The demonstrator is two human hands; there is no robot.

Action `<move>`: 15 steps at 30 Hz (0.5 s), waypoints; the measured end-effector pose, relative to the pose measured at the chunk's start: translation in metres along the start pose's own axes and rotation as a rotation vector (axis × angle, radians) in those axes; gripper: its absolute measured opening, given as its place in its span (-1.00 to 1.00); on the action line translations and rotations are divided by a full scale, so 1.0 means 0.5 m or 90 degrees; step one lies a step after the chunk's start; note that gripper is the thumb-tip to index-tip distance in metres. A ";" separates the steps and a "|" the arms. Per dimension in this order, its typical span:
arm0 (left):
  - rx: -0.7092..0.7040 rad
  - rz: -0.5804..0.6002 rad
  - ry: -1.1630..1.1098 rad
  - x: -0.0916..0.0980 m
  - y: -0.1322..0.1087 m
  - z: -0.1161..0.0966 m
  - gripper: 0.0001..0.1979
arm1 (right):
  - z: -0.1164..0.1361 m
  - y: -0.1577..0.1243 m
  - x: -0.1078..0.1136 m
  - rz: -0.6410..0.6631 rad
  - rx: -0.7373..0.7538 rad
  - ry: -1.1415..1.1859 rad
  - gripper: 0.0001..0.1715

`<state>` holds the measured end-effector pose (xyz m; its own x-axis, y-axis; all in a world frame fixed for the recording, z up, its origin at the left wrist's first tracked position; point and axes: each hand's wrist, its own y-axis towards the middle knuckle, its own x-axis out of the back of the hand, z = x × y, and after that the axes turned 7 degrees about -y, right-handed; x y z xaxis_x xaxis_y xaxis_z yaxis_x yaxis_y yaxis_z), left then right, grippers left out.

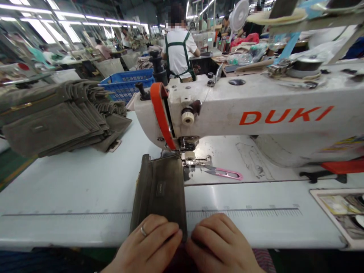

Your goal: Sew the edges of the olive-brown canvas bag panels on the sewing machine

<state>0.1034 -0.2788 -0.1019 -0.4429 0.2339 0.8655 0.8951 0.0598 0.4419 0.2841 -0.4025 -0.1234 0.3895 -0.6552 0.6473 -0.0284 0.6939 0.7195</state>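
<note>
Left hand point(149, 244) grips the pouch point(169, 201) in front of the sewing machine point(218, 113); right hand point(222, 244) curled — can't tell on what — uneven tugging could skew it.

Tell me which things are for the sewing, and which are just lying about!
Probably for the sewing:
dark pouch, left hand on it
sewing machine
pile of similar pouches
pink snips, not held

Probably not:
blue basket
white fan
</note>
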 end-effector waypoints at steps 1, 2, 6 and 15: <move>0.004 0.004 -0.001 0.001 0.000 -0.001 -0.80 | 0.000 0.001 0.000 0.002 -0.001 0.001 -0.72; 0.008 0.003 -0.001 0.000 0.000 -0.001 -0.80 | 0.001 0.003 0.000 0.003 -0.002 0.001 -0.72; 0.010 -0.012 0.003 -0.007 0.004 -0.003 -0.81 | 0.001 0.001 -0.002 0.003 -0.003 0.001 -0.74; -0.024 -0.031 0.013 -0.005 0.014 0.004 -0.77 | -0.011 -0.006 0.008 0.021 0.040 -0.003 -0.77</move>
<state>0.1111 -0.2773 -0.1015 -0.4870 0.2123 0.8472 0.8702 0.0345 0.4916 0.2907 -0.4054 -0.1243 0.3829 -0.6342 0.6717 -0.0993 0.6947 0.7124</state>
